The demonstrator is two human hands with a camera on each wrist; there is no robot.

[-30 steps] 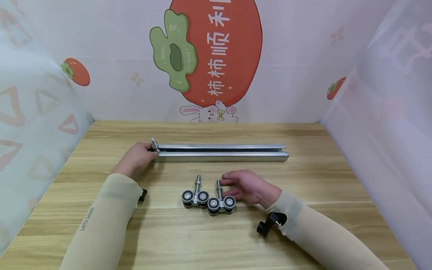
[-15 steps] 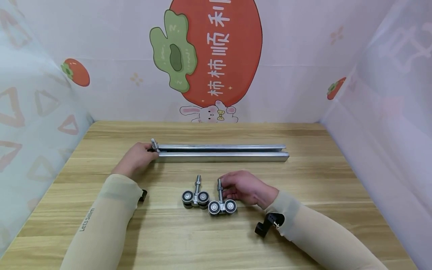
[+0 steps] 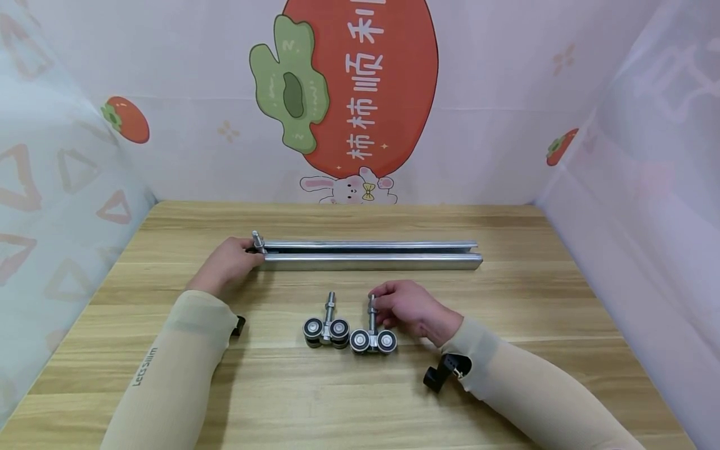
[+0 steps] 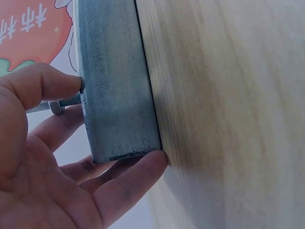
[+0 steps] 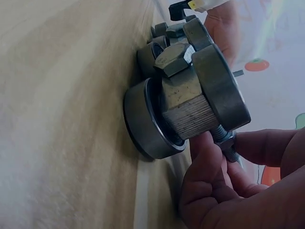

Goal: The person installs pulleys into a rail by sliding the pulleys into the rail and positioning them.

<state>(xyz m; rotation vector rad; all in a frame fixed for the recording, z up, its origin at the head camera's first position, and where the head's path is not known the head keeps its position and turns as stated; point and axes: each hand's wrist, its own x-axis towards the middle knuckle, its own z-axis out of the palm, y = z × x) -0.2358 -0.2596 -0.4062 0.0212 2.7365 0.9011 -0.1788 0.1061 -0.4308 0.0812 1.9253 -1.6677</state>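
Observation:
A long silvery metal channel rail (image 3: 371, 261) lies across the table, its slot facing up. My left hand (image 3: 227, 262) grips the rail's left end; in the left wrist view the thumb lies on the upper edge and the fingers (image 4: 131, 183) bend round the end. A threaded bolt (image 3: 257, 241) sticks up from the slot between thumb and forefinger. My right hand (image 3: 413, 309) pinches the bolt stem of a roller trolley (image 3: 374, 341), whose wheels show close up in the right wrist view. Another roller trolley (image 3: 325, 329) lies just left of it, stem pointing away.
The wooden table (image 3: 315, 406) ends at a white printed backdrop (image 3: 191, 156), with white sheets on both sides. A black wrist mount (image 3: 441, 375) hangs below the right sleeve, near the tabletop.
My right fingers have come together on the near trolley's stem. That trolley has shifted slightly right and away from me, its stem turning a little. The left hand and rail have stayed still.

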